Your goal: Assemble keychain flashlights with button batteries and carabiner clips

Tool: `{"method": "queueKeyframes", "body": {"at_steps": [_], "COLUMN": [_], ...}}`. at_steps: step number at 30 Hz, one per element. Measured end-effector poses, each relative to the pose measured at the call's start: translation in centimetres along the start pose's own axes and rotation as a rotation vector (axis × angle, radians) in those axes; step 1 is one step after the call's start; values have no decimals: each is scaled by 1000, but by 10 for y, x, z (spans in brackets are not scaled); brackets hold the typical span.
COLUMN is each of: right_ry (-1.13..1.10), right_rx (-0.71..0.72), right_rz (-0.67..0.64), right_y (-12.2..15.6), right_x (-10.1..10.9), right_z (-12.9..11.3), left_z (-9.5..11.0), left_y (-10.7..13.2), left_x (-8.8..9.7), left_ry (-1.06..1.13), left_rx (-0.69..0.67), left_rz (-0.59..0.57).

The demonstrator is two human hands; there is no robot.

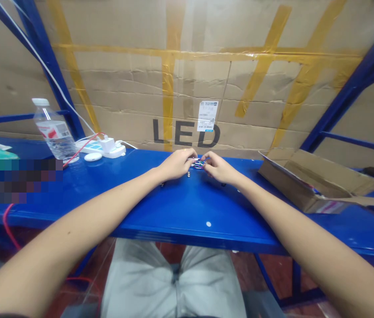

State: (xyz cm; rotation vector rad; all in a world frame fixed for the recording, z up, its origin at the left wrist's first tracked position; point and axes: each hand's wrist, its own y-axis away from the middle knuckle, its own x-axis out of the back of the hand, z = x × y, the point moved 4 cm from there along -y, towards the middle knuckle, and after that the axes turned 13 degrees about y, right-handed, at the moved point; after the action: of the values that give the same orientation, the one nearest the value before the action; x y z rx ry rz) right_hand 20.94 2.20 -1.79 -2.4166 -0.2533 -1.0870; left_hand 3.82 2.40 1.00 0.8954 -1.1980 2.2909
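Near the back of the blue table, my left hand [177,164] and my right hand [219,168] come close together. Between their fingertips is a small shiny piece [197,164] with blue, silver and whitish parts, too small and blurred to name. Both hands are closed, pinching it from either side. Just below it stand a few tiny metal bits [188,174] on the table. A small dark bit [162,184] lies by my left wrist, and another dark bit [223,185] shows beneath my right hand.
An open cardboard box [301,194] stands right on the blue table [180,207]. At left are a water bottle [54,132], a white power strip [116,151] with cables and a white round disc [93,157]. A large taped carton [134,97] walls off the back.
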Motion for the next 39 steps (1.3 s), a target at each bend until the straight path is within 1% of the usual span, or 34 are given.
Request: {"method": "queueKeyframes", "body": {"at_steps": [3, 8, 11, 13, 15, 18, 20, 23, 26, 30, 33, 36, 39], "right_ry": [49, -51, -127, -109, 0, 254, 385, 490, 600, 812, 896, 935, 969], "right_rx": [21, -94, -115, -136, -128, -23, 25, 32, 28, -55, -51, -18, -21], "right_rz": [42, -30, -54, -68, -64, -33, -62, -147, -197, -293, -359, -385, -410], "right_y": [1, 4, 5, 4, 4, 4, 5, 6, 7, 9, 13, 15, 17], "right_x": [0, -9, -14, -16, -14, -8, -7, -7, -5, -3, -3, -4, -3], "right_z": [-5, -11, -7, -3, -2, -8, -13, -17, -18, -11, -13, -18, -21], "left_z": [3, 2, 1, 0, 0, 0, -1, -3, -6, -9, -9, -8, -7], "left_y": [1, 1, 1, 1, 1, 1, 1, 1, 1, 1, 2, 2, 2], "left_x": [-4, -6, -6, -6, -7, -7, -7, -7, -7, -7, -8, -9, -9], "left_ry": [13, 42, 52, 56, 61, 64, 59, 51, 45, 43, 50, 62, 68], "left_rx": [3, 34, 52, 59, 61, 66, 75, 79, 95, 134, 147, 144, 137], "left_rz": [-18, -12, -12, -12, -13, -16, -14, -14, -9, -11, -27, -31, -31]}}
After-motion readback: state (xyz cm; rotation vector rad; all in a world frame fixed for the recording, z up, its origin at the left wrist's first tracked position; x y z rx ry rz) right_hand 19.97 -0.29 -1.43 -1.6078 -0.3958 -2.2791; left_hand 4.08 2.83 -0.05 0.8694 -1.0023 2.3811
